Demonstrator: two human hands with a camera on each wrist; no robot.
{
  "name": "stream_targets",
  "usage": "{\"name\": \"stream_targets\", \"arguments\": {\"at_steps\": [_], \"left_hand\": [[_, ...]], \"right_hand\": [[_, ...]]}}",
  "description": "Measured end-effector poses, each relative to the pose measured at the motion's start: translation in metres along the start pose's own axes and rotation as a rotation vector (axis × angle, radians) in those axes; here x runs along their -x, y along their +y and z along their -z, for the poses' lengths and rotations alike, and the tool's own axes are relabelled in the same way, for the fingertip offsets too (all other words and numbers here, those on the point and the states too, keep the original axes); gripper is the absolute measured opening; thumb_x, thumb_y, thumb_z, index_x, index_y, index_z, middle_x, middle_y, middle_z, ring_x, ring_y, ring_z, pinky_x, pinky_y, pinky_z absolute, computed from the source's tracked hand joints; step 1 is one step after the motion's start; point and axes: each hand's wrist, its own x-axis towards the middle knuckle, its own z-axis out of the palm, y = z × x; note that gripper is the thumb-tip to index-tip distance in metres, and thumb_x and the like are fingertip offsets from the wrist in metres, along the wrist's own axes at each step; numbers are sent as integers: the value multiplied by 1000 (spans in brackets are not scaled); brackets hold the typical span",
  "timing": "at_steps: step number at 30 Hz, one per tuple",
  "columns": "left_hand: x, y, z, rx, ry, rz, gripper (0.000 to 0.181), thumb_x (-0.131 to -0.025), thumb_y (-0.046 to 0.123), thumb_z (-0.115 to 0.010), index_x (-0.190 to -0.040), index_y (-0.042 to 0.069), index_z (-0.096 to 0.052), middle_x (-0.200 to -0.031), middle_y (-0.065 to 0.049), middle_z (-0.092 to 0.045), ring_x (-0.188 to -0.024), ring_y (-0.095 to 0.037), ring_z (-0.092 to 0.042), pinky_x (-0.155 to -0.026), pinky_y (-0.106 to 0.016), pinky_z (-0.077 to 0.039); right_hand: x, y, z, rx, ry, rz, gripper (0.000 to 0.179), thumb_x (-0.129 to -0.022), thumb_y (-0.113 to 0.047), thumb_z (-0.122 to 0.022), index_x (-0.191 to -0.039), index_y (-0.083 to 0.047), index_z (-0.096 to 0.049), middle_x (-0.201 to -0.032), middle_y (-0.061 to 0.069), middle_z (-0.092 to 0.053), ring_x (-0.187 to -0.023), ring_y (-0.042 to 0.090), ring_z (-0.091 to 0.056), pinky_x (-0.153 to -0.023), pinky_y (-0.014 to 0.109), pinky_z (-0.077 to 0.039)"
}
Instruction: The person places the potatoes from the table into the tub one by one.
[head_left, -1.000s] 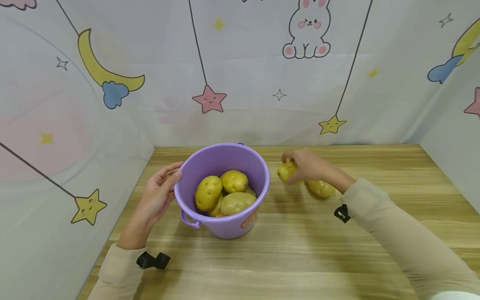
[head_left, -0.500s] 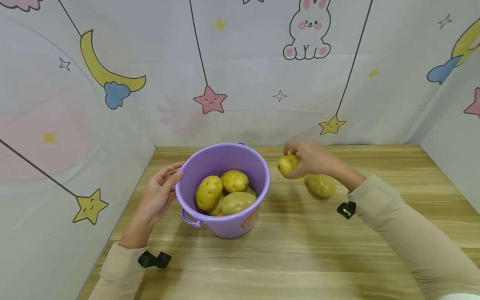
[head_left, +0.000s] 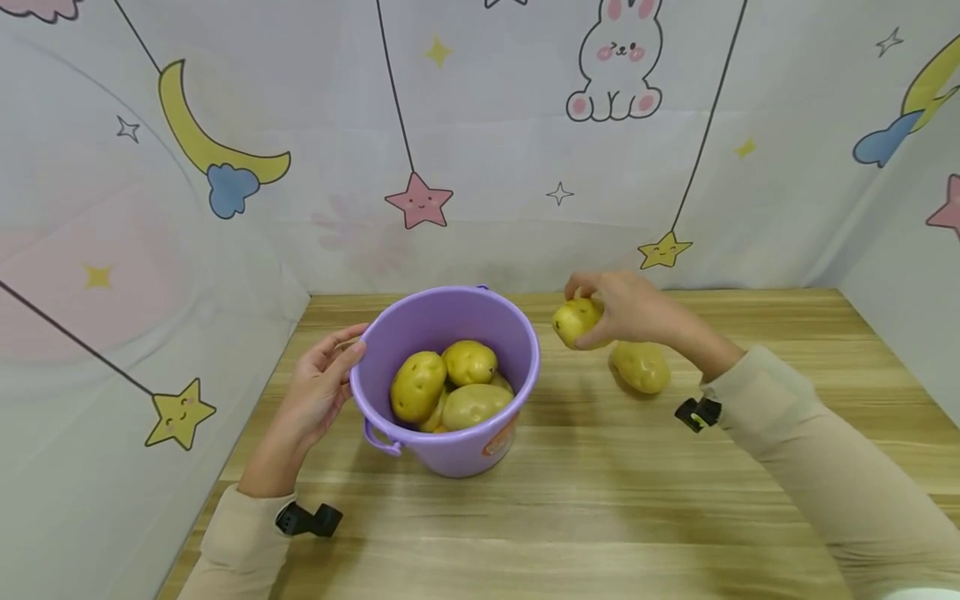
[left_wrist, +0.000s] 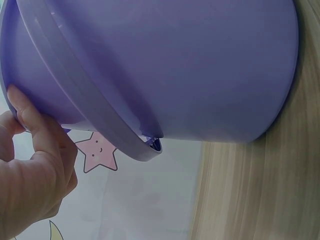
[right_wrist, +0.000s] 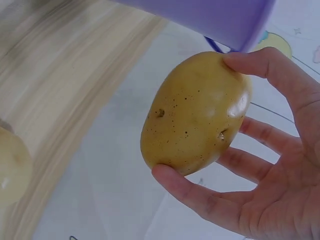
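Observation:
My left hand (head_left: 318,387) grips the rim of a purple bucket (head_left: 457,454) at its left side, thumb at the lip. Several yellow potatoes (head_left: 418,387) lie inside the bucket. To the right of it, my right hand (head_left: 626,312) holds another potato (head_left: 576,322) above the table. In the right wrist view this potato (right_wrist: 195,115) is pinched between thumb and fingertips, its speckled skin facing the camera. The left wrist view has the left fingers (left_wrist: 35,120) on the bucket's edge, close to its handle (left_wrist: 85,95).
One more potato (head_left: 641,367) rests on the wooden table (head_left: 600,517), below and right of my right hand. A white cloth (head_left: 487,250) with printed stars and a rabbit hangs behind the table and along its sides.
My right hand has lifted the potato up off the table area, uncovering more of the potato lying behind it. The left hand and the bucket stay in place.

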Motion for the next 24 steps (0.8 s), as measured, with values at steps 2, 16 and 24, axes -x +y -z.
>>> {"name": "stream_targets", "arguments": {"at_steps": [2,16,24], "left_hand": [[0,0,0,1,0,-1,28,-104,11,-55,-131,6,-55,-104,-8,-62,-82,-13,-68,-70,-23,-60],[-1,-2,0,18,-2,-2,24,-104,10,-55,-128,9,-58,-102,-8,-62,-81,-12,-67,-69,-22,-59],[-1,-3,0,30,-6,-10,22,-104,9,-54,-125,12,-62,-100,-6,-62,-78,-11,-68,-65,-21,-59]], "right_hand": [[1,-3,4,4,13,9,50,-73,-22,-88,-115,-8,-63,-121,24,-64,-101,36,-60,-78,44,-53],[6,-31,21,12,120,99,45,-71,-22,-89,-109,-15,-65,-116,15,-68,-111,35,-59,-88,49,-50],[7,-50,29,47,119,132,46,-71,-24,-88,-110,-16,-65,-118,10,-68,-111,30,-59,-87,46,-49]]}}
